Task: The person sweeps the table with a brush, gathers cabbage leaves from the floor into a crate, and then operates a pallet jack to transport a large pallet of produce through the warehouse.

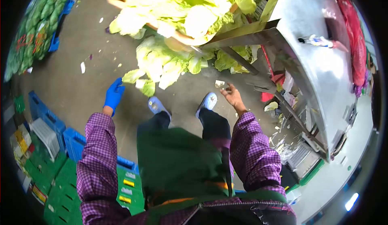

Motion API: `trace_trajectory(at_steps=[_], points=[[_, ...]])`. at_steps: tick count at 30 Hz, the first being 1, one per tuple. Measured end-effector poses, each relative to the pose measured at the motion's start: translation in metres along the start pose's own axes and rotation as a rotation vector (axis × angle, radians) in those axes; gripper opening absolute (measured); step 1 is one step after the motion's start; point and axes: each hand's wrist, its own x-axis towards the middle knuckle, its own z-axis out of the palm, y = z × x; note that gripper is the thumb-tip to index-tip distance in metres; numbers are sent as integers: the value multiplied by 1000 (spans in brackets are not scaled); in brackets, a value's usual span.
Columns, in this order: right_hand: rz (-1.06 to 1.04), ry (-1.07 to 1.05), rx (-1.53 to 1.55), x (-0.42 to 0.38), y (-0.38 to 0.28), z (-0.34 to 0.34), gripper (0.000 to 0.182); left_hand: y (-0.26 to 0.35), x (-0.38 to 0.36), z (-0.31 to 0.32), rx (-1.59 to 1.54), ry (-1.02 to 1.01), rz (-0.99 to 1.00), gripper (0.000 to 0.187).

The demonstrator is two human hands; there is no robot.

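Note:
My left hand (114, 95), in a blue glove, hangs over the floor at the left, its fingers partly spread and nothing in them. My bare right hand (232, 95) is held out over the floor at the right, fingers apart and holding nothing. Between and beyond the hands, loose lettuce leaves (155, 61) lie in a pile on the floor. Above that pile, a round basket (184, 38) is heaped with pale green leaves (202, 6). A small leaf scrap (219, 83) shows just beside my right fingertips.
A metal table (299, 63) stands at the right, with red net bags (349, 35) along its far side. Beneath it are a red dustpan (266, 96) and scraps. Green crates (60, 192) and blue pallets (46, 114) are at lower left; green sacks (40, 31) at upper left.

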Motion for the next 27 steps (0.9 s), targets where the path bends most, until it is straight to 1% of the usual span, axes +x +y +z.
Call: trace_trajectory(at_steps=[1, 2, 3, 4, 5, 6, 7, 8, 9, 10, 12, 13, 14, 16, 17, 18, 20, 21, 22, 24, 25, 26, 27], points=[[-60, 51, -33, 27, 3, 3, 74, 9, 42, 19, 7, -10, 40, 43], [-94, 81, -76, 47, 15, 8, 75, 13, 68, 46, 71, 42, 161, 44], [-61, 95, -41, 57, 20, 13, 76, 14, 68, 77, 131, 82, 255, 46], [-50, 130, 1, 82, 19, 18, 77, 31, 72, 104, 31, 35, 266, 44], [-32, 163, -21, 104, 28, 25, 77, 62, 78, 130, -66, -10, 296, 42], [-19, 192, 0, 122, 38, 30, 77, 95, 71, 157, -63, -22, 480, 39], [-57, 193, 2, 142, 44, 31, 80, 118, 66, 181, -60, -87, 645, 38], [-109, 201, 0, 153, 47, 28, 83, 145, 48, 192, 43, -106, 748, 40], [-108, 236, 0, 171, 52, 28, 85, 166, 45, 204, 85, -90, 903, 42], [-132, 309, -21, 191, 56, 29, 79, 183, 42, 215, 103, -99, 961, 44], [-250, 370, 77, 221, 57, 22, 72, 200, 51, 236, 119, -38, 1024, 47], [-554, 430, 53, 253, 68, 20, 76, 197, 63, 251, 131, 75, 1136, 54], [-574, 451, 55, 292, 86, 26, 76, 199, 71, 261, 130, -20, 1058, 66], [-572, 594, -243, 361, 105, 29, 75, 215, 86, 289, 162, 35, 1135, 76], [-530, 563, 81, 349, 77, 13, 77, 201, 105, 302, 170, -6, 1120, 88], [-552, 584, 87, 351, 54, 1, 77, 197, 117, 314, 175, 10, 1146, 88], [-404, 735, -97, 360, 30, -12, 79, 189, 132, 340, 228, 316, 1229, 91], [-411, 783, -104, 373, 29, -19, 83, 192, 137, 341, 335, 312, 1169, 99], [-421, 780, -106, 384, 27, -27, 83, 192, 142, 345, 336, 322, 1166, 99], [-294, 866, -253, 410, 26, -40, 88, 191, 151, 350, 310, 431, 1171, 102], [-288, 846, -252, 416, 32, -44, 88, 190, 149, 348, 335, 386, 1109, 105], [-253, 853, -246, 425, 24, -57, 90, 187, 154, 351, 344, 402, 1100, 105], [-215, 856, -244, 435, 23, -64, 93, 182, 156, 353, 339, 445, 1134, 104]])
